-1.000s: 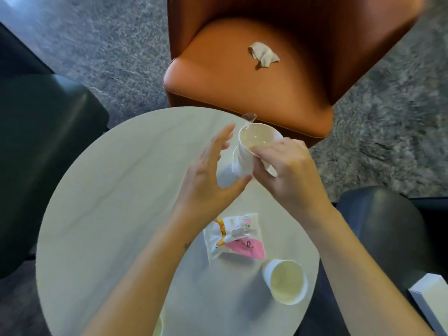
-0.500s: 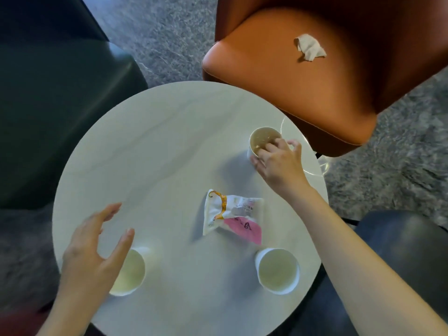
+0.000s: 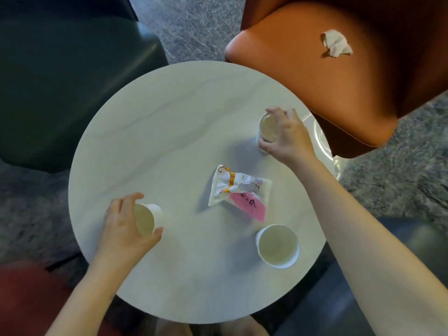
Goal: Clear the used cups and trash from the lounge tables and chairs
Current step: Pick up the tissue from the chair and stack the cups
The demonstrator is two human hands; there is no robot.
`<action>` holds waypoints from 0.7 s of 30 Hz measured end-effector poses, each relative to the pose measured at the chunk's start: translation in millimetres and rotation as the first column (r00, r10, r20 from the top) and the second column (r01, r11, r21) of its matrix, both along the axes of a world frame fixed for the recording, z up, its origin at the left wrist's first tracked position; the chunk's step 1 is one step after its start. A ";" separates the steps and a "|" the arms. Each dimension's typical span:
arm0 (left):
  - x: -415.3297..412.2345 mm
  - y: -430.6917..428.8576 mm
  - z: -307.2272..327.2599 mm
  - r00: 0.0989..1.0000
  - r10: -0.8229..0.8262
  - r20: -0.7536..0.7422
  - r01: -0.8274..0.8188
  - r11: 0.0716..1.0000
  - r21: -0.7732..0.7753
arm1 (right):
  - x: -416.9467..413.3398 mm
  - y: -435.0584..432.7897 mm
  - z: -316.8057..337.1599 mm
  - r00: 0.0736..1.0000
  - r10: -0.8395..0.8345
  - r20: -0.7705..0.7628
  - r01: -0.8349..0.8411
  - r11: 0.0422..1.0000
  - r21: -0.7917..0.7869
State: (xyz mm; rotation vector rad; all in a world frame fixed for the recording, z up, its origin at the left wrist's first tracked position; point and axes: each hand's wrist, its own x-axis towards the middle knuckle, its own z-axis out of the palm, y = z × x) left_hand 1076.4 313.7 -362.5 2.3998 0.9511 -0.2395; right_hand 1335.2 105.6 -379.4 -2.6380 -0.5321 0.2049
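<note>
Round pale desk seen from above, with three used paper cups and one wrapper on it. Left cup, near the desk's left edge and tilted with its mouth toward the viewer, is gripped by the left hand, whose fingers and thumb curl round its sides. Far cup, upright near the right edge, is gripped from above by the right hand, fingers curled over the rim and thumb against the near side. Third cup stands upright and untouched at the near right of the desk, apart from both hands. Crumpled white, orange and pink wrapper lies between the three cups, touching none. A clear round plastic piece overhangs the desk edge just beside the right hand. A crumpled tissue lies on the seat of the orange chair beyond the desk; a dark green chair stands to the left, on grey carpet
</note>
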 end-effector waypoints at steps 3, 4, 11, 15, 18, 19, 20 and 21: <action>2.7 -17.5 2.9 0.994 -0.054 0.093 0.054 0.999 0.008 | -22.1 -10.9 14.9 0.999 -0.044 0.019 0.041 0.991 0.130; 3.0 -24.9 3.4 0.985 -0.111 0.134 0.112 0.994 0.003 | -34.5 -17.2 21.8 0.998 -0.055 0.037 0.048 0.984 0.170; -5.7 -58.4 -3.6 0.888 -0.425 0.174 0.425 0.904 0.038 | -145.9 -68.3 56.1 0.989 -0.125 0.078 0.098 0.953 0.286; -16.7 -70.4 -6.6 0.895 -0.411 0.172 0.425 0.904 -0.053 | -197.3 -75.8 53.6 0.976 -0.188 0.107 0.152 0.947 0.284; -17.1 -76.4 -11.7 0.830 -0.523 0.196 0.533 0.846 0.000 | -219.8 -70.4 43.3 0.977 -0.183 0.107 0.150 0.954 0.259; -16.3 -78.1 -12.5 0.816 -0.544 0.195 0.551 0.834 0.020 | -223.3 -68.7 38.9 0.978 -0.174 0.117 0.143 0.961 0.235; -15.4 -79.8 -12.7 0.811 -0.553 0.193 0.557 0.830 0.034 | -225.5 -67.3 34.2 0.978 -0.166 0.128 0.138 0.969 0.202; -14.9 -81.4 -12.6 0.808 -0.556 0.195 0.559 0.828 0.040 | -227.0 -65.7 29.4 0.978 -0.159 0.134 0.136 0.977 0.165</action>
